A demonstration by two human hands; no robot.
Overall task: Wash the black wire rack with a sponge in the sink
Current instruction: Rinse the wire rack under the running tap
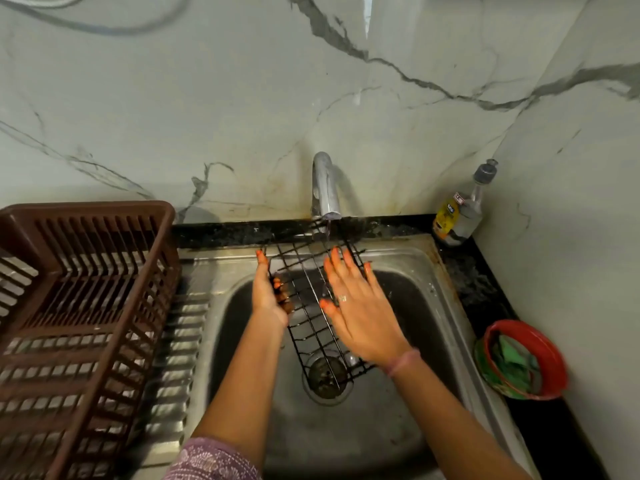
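Rinsing step, likely: left hand (268, 299) grips the black wire rack (313, 306) under the faucet (323, 188); right hand (360, 317) flat, released; next, the sponge (516, 362) at four o'clock.

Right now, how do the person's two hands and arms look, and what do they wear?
The left hand and right hand both have orange-painted nails. The right hand wears a ring on one finger and a pinkish band around the wrist. Both forearms are bare. A purple patterned sleeve shows at the left upper arm.
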